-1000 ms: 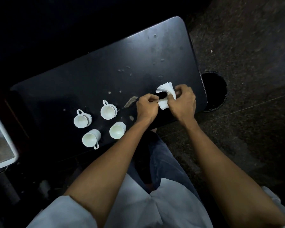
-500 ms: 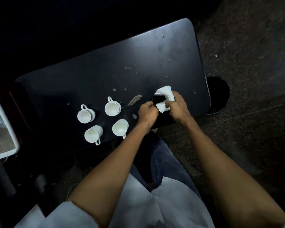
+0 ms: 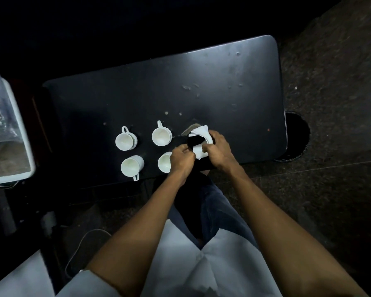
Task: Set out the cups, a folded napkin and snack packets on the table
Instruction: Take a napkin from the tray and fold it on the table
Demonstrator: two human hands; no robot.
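Head view looks straight down on a dark table point(image 3: 212, 78), and from where I stand both hands are busy at its near edge. The left hand point(image 3: 181, 157) has its fingers curled in, pinching the near corner of the napkin point(image 3: 199, 151); the right hand point(image 3: 217, 147) is curled round the far side of it. The napkin seems to be wrapped about something dark and round, perhaps a holder point(image 3: 194, 139), though I cannot tell what that is. One white flap sticks up toward the far side.

Four white cups point(image 3: 160, 136) stand just left of the hands in a rough square; the nearest is partly hidden behind the left hand. No snack packets are on the table. A white tub point(image 3: 19, 125) with something under clear wrap sits well apart at the left edge.

The napkin looks thin, soft and very light, so I judge it will crease readily and spring open unless pressed; corners and fold edges are the places to pinch. The cups look fragile and close by, so elbows want watching.
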